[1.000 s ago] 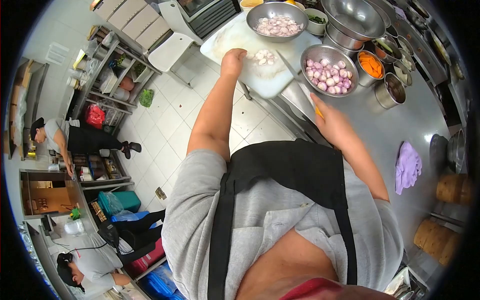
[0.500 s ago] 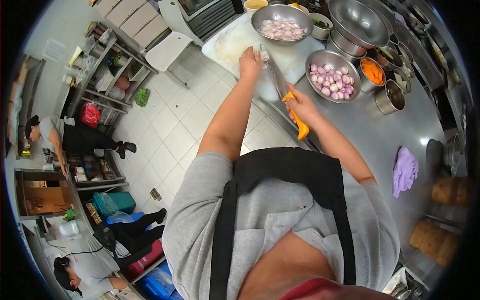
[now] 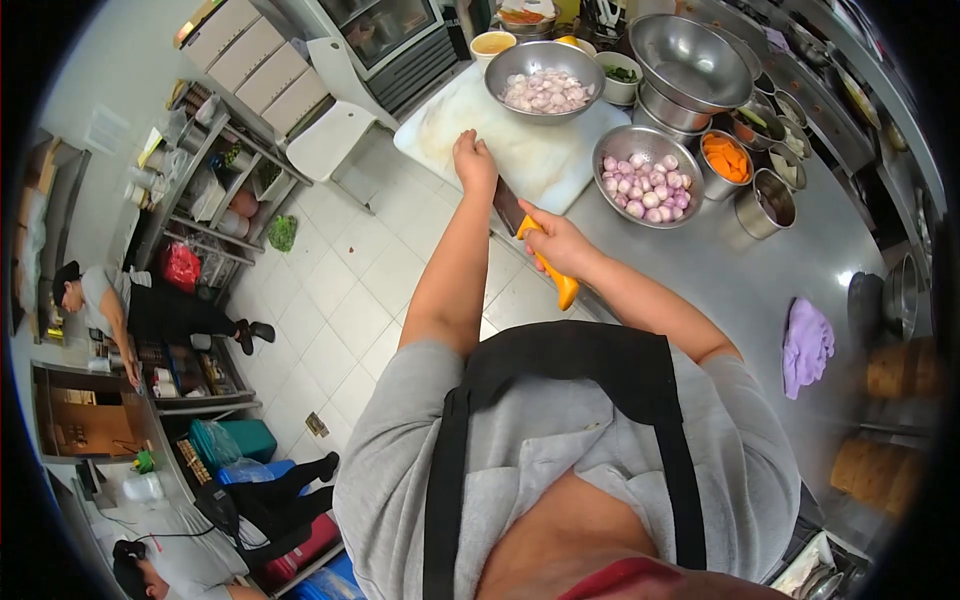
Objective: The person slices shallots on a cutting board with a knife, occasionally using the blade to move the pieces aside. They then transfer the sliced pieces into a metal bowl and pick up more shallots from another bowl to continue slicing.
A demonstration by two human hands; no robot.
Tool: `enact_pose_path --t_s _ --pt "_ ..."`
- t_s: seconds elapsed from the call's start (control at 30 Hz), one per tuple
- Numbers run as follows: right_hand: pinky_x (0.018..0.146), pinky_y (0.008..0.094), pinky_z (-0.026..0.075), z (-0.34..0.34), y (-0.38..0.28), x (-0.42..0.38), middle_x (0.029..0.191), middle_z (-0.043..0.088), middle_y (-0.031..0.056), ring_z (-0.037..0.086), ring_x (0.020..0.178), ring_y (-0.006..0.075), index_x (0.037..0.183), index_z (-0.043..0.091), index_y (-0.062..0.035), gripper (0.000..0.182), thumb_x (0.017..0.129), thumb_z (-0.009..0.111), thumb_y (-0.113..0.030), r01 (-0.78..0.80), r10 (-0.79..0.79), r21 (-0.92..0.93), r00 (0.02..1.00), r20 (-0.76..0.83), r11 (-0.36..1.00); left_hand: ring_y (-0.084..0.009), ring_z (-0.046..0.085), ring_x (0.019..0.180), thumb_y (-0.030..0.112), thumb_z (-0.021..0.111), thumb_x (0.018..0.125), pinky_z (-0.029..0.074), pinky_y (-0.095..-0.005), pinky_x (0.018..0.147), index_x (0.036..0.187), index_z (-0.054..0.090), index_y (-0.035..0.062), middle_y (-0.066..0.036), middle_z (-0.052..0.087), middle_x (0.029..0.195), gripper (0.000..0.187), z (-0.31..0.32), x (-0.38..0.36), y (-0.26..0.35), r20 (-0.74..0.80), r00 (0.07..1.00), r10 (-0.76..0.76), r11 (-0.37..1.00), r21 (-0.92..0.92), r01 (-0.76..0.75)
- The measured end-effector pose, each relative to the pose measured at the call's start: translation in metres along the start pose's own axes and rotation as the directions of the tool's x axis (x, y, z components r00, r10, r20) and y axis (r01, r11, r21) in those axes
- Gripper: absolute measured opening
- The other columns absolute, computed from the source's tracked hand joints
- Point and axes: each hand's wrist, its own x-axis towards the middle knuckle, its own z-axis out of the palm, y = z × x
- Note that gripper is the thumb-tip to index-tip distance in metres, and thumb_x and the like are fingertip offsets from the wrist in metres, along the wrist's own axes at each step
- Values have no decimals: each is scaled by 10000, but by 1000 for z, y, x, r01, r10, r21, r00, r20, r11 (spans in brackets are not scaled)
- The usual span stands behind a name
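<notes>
My right hand [image 3: 558,245] is wrapped round the yellow handle of a kitchen knife [image 3: 509,208]. Its blade points up and left past the near edge of a white cutting board [image 3: 440,125], and its tip is hidden by my left wrist. Over the board's near left side is my left hand [image 3: 474,160], its fingers curled; what they hold, if anything, is hidden. At the back of the board stands a steel bowl [image 3: 503,100] of sliced shallots [image 3: 548,91]. To the right, a perforated steel bowl [image 3: 655,134] holds whole peeled shallots [image 3: 648,187].
Behind the board are a cup of yellow liquid [image 3: 492,43] and a bowl of chopped greens [image 3: 621,74]. Steel pots, one with orange carrot pieces [image 3: 725,157], and a large steel bowl [image 3: 690,60] stand right. A purple cloth [image 3: 806,346] lies on the counter. Two people work at left.
My right hand has drawn the knife back toward me and off most of the board. My left hand has shifted left and a little nearer, away from the slices by the blade. The view has shifted slightly.
</notes>
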Motion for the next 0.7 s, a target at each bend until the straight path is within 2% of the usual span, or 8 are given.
enact_pose_path --t_s 0.1,0.23,0.4,0.47,0.5,0.6,0.67,0.7 --pt "460 244 431 -17 -22 -12 769 510 20 480 515 94 1461 251 -165 570 924 434 -114 97 -98 -24 994 -38 995 -339 501 1135 40 526 858 398 -369 981 1119 581 -40 -208 533 1185 278 9 16 37 -17 995 97 994 -58 -98" --pt "461 227 427 -46 -66 -50 793 520 20 483 529 80 1458 262 -163 568 924 450 -118 201 -198 9 971 -131 980 -303 567 1024 91 530 885 442 -365 894 1097 604 -12 -187 586 1079 247 40 60 105 -123 907 402 908 -79 -413" --pt "475 239 432 -84 -73 -105 755 518 19 490 522 84 1445 300 -157 577 898 476 -105 216 -214 -18 947 -241 976 -300 595 999 187 545 894 447 -356 882 1047 638 15 -194 630 1035 249 89 108 118 -6 967 256 951 -180 -253" --pt "477 235 427 -95 -68 -124 755 515 14 484 521 78 1442 314 -172 574 898 482 -101 202 -208 -51 932 -298 978 -312 602 1000 281 578 871 460 -375 859 1066 649 77 -167 642 1055 291 91 106 127 449 887 109 821 463 -335" --pt "481 231 422 -100 -64 -133 751 510 8 475 518 74 1437 325 -172 569 897 484 -97 197 -216 -88 918 -334 976 -336 595 1001 346 609 835 472 -405 826 1029 675 117 -156 642 1049 307 98 113 125 359 914 189 765 530 -366" --pt "492 224 410 -112 -55 -153 734 493 -12 452 512 63 1426 353 -169 556 893 493 -95 166 -193 -102 897 -397 981 -365 589 969 299 635 807 476 -428 778 924 703 88 -188 622 1059 250 101 116 137 60 911 409 888 204 -412" --pt "492 229 412 -119 -48 -160 730 493 -18 450 513 62 1421 362 -167 550 892 497 -103 125 -186 -169 887 -423 978 -366 587 1003 319 599 824 480 -416 811 982 693 105 -196 600 1135 282 96 119 147 209 919 334 884 268 -383" --pt "492 229 412 -122 -45 -161 730 493 -18 450 513 62 1421 362 -167 550 892 497 -103 121 -182 -167 887 -425 979 -331 589 1025 316 559 846 484 -404 830 1002 688 122 -182 597 1157 281 96 120 148 349 895 276 756 496 -427"
